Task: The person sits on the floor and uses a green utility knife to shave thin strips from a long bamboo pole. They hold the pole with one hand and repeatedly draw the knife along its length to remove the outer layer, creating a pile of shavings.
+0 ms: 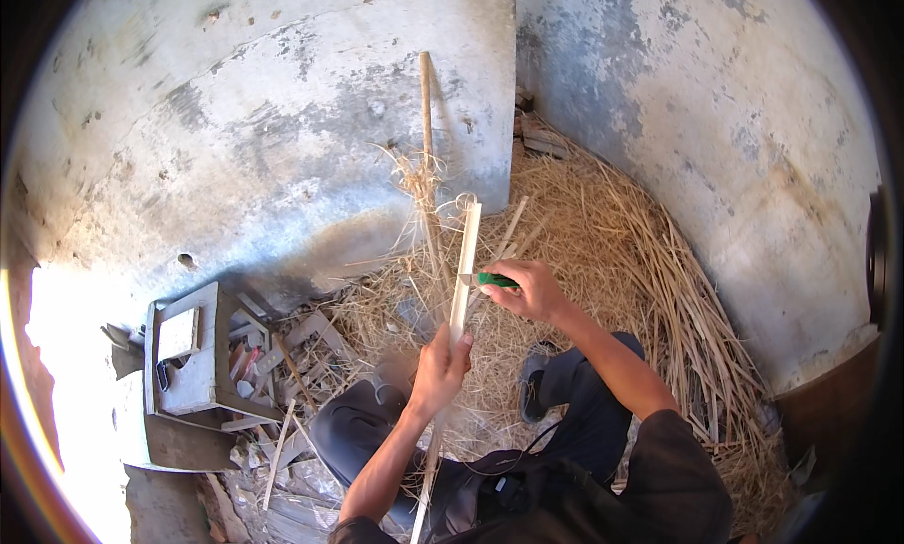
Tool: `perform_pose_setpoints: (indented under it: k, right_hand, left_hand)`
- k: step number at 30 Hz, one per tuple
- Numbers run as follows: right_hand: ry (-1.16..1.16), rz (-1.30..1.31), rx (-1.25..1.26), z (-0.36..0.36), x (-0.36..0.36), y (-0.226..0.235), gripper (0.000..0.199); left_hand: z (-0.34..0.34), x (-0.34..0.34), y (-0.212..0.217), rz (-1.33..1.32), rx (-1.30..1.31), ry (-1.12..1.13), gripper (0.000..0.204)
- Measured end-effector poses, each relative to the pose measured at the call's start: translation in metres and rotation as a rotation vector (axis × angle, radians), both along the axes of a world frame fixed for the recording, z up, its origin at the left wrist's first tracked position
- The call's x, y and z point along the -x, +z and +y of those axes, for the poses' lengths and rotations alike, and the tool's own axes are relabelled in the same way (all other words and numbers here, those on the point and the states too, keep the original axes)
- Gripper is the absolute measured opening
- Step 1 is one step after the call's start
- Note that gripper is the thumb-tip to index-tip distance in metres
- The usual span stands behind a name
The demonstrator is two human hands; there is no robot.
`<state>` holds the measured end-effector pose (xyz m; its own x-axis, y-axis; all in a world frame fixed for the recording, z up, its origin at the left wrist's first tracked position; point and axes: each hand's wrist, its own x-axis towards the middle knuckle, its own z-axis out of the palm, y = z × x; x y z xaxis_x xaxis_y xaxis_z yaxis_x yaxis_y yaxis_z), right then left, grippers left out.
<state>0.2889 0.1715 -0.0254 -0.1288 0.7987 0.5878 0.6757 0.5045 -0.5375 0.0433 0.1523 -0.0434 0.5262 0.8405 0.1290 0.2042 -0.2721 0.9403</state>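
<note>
My left hand (pixel 441 367) is wrapped round a long, pale split bamboo strip (pixel 466 241), whose far end points up and away from me. The strip's near end runs down past my lap. In my right hand (pixel 532 292) is a knife with a green handle (pixel 496 280). Its short blade rests against the strip's right edge, ahead of my left hand. A thin curl of shaving (pixel 466 201) stands at the strip's far tip. Just beyond the strip, a round pole (pixel 426 106) leans against the wall, with a tuft of shavings (pixel 417 177) caught on it.
Shavings (pixel 574 224) cover the floor in a thick heap. Long strips (pixel 697 327) lie bundled along the right wall. At left stands a worn wooden stool-like box (pixel 231 389) with a dark phone-like object (pixel 163 376) on it, near scraps of wood (pixel 315 332). Peeling walls (pixel 282 120) close in the corner.
</note>
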Motion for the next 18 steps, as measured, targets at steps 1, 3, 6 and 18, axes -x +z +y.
perform_pose_setpoints:
  k: [1,3,6,18]
  right_hand:
    - [-0.002,-0.024,-0.025,0.001,0.000,0.001,0.030]
    - [-0.010,-0.035,0.037,-0.002,-0.001,0.003,0.029]
    - [-0.010,-0.080,-0.022,0.000,-0.008,0.000,0.028]
    - [-0.029,-0.187,-0.181,0.004,-0.018,0.007,0.025]
  left_hand:
    - [0.000,-0.001,0.001,0.003,-0.003,-0.002,0.029]
    - [-0.004,-0.004,-0.002,-0.008,-0.021,0.005,0.029]
    - [-0.003,-0.003,-0.006,-0.020,-0.010,-0.024,0.029]
    - [-0.005,-0.003,0.003,-0.016,0.079,-0.055,0.028]
